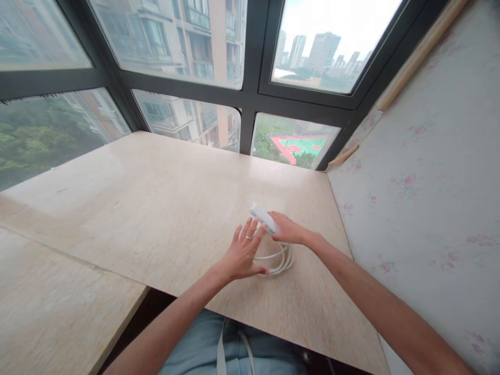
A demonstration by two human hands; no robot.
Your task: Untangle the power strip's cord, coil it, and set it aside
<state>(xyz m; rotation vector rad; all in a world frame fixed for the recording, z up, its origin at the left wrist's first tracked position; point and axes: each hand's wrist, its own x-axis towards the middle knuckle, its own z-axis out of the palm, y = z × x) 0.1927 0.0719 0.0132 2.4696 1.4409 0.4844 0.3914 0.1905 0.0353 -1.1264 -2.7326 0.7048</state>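
Note:
A white power strip [262, 216] is tilted up on edge above the stone-patterned counter. My right hand [288, 229] grips its near end, with the fingers wrapped behind it. My left hand [245, 252] is open beside the strip, fingers spread and a ring on one of them. Whether its fingertips touch the strip, I cannot tell. Below both hands lies the strip's white cord [287, 260], looped in a loose coil on the counter. Part of the coil is hidden behind my left hand.
The beige counter [175, 192] runs up to dark-framed windows [250, 99] at the back. On the right stands a wall [422, 208] with flowered paper. A second counter section [58, 307] meets it at the left, with a dark gap at the front corner.

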